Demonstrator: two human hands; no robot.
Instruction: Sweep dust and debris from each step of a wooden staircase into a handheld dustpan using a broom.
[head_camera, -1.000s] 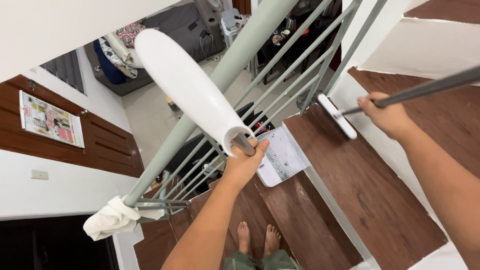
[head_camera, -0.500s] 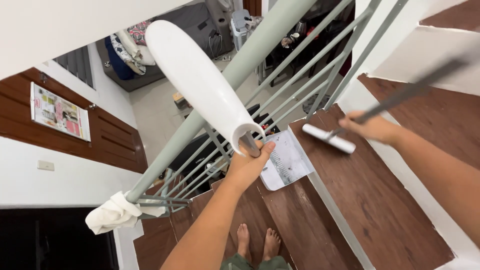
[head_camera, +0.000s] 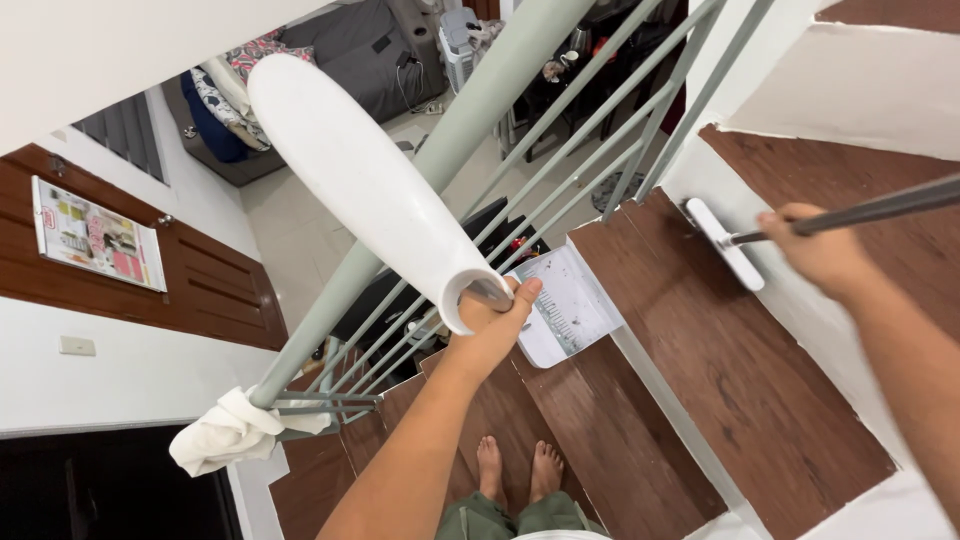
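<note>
Broom head (head_camera: 725, 243), a flat white bar, lies on the brown wooden stair tread (head_camera: 720, 360), near the tread's far corner by the white wall, at the end of a grey broom pole (head_camera: 870, 210). The right hand (head_camera: 822, 252) is clenched around that pole low down, close to the head. Across the tread stands the white dustpan (head_camera: 563, 308), its tray at the edge nearest the grey railing (head_camera: 470, 120), with specks of dirt showing inside it. The left hand (head_camera: 492, 328) grasps the dustpan's upright handle just below a white tubular grip (head_camera: 365, 180) that points up towards the camera. Head and pan are well apart, with bare tread between them.

Judging from this, the step in hand looks like sweeping the tread's dirt towards the pan. The next move would call for drawing the head across the wood towards the pan's lip while the left hand keeps the pan flat against the tread so nothing slips under it. Bare feet (head_camera: 515, 468) stand on a lower step, and a white cloth (head_camera: 225, 432) hangs knotted at the railing's foot.
</note>
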